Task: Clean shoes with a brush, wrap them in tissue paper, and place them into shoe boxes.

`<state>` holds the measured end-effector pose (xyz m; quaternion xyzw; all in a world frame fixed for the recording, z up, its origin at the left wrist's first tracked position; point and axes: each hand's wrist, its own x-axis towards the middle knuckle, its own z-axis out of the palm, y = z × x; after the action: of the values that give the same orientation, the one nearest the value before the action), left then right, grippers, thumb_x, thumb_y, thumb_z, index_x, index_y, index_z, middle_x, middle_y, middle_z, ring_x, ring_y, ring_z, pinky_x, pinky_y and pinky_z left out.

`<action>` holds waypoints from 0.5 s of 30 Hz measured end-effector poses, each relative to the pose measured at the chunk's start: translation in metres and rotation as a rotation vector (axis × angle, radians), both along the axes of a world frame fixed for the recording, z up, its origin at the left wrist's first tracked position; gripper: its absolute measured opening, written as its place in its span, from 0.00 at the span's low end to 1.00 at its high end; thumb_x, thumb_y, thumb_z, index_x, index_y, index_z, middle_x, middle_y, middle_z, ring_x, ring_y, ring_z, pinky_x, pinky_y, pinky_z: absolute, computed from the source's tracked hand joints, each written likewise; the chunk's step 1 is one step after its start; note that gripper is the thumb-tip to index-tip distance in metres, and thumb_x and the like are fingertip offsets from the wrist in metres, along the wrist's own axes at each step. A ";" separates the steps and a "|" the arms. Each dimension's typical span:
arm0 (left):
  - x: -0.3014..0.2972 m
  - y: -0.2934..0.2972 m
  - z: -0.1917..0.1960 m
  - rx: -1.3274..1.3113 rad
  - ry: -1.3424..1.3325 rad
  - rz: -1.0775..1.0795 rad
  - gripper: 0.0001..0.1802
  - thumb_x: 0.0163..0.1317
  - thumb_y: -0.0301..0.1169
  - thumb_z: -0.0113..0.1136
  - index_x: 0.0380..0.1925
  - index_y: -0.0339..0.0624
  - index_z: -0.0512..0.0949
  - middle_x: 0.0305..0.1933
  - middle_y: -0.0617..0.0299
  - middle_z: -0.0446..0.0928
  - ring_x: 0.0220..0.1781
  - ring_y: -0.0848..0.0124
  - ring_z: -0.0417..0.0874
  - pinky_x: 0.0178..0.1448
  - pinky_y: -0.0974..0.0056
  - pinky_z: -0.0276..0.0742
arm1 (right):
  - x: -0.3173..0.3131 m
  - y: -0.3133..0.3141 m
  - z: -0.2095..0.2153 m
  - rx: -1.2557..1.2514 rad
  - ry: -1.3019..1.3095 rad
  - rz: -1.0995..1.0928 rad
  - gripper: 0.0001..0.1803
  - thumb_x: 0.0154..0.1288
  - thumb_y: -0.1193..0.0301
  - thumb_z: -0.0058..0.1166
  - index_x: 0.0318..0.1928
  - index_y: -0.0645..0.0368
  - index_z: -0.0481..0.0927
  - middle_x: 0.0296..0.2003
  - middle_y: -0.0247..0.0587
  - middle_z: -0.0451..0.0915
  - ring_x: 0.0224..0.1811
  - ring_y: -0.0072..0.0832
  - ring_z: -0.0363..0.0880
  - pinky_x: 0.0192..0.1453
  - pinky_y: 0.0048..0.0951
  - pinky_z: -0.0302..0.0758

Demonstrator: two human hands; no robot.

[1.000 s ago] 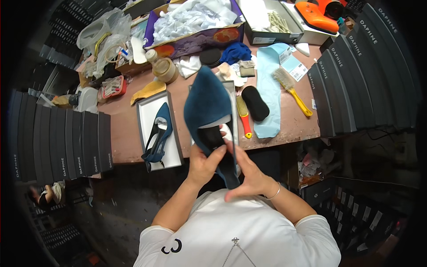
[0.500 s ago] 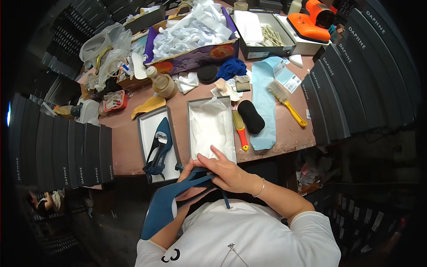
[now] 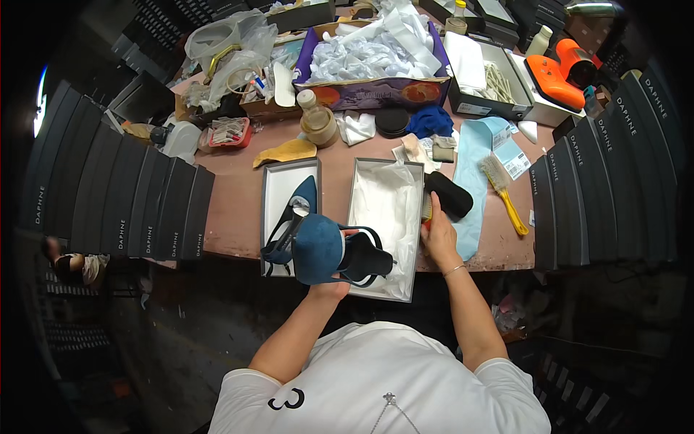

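My left hand (image 3: 334,283) grips a teal suede slingback heel (image 3: 318,249), raised over the near edges of two boxes; the shoe hides most of its fingers. A matching slingback heel (image 3: 302,199) lies in the narrow grey-edged box lid (image 3: 271,173) at left. Beside the lid, an open shoe box (image 3: 383,210) lined with white tissue paper stands near the table's front edge. My right hand (image 3: 440,237) is closed round a small brush (image 3: 426,214) with a red handle, just right of that box. Next to its fingertips lies a black oval pad (image 3: 450,195).
A yellow-handled brush (image 3: 512,206) and a light-blue sheet (image 3: 470,173) lie at right. Behind are a glue jar (image 3: 318,130), a blue cloth (image 3: 431,121) and a purple carton (image 3: 372,94) of crumpled paper. Dark shoe boxes (image 3: 130,195) are stacked on both sides.
The right hand has left the shoe and moved right to the red-handled brush. The left hand has raised the shoe over the boxes and turned it. The whole view has shifted.
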<state>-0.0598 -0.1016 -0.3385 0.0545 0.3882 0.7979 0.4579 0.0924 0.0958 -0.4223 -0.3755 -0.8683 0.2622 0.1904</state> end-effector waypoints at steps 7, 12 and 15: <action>-0.021 0.002 -0.024 -0.035 0.026 0.056 0.12 0.65 0.35 0.59 0.47 0.46 0.76 0.47 0.62 0.79 0.49 0.72 0.80 0.54 0.64 0.78 | 0.045 -0.010 0.056 -0.434 0.267 0.002 0.42 0.61 0.80 0.50 0.74 0.55 0.48 0.39 0.50 0.80 0.35 0.30 0.80 0.42 0.29 0.75; -0.018 0.022 -0.020 -0.088 0.025 0.124 0.11 0.65 0.35 0.59 0.43 0.43 0.76 0.40 0.64 0.79 0.42 0.73 0.82 0.49 0.66 0.80 | 0.050 -0.025 0.115 -0.287 0.224 0.252 0.31 0.64 0.71 0.56 0.68 0.56 0.65 0.35 0.49 0.77 0.31 0.42 0.77 0.38 0.33 0.75; -0.011 0.021 -0.016 -0.025 0.042 0.116 0.11 0.67 0.35 0.57 0.44 0.41 0.75 0.41 0.63 0.78 0.43 0.72 0.81 0.50 0.66 0.80 | 0.030 -0.059 0.179 0.010 -0.106 0.449 0.32 0.67 0.58 0.54 0.70 0.44 0.63 0.33 0.44 0.73 0.30 0.39 0.78 0.35 0.38 0.76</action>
<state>-0.0704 -0.0806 -0.3548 0.0429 0.4101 0.8169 0.4033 0.1220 0.0371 -0.2437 -0.1850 -0.9403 0.2734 0.0832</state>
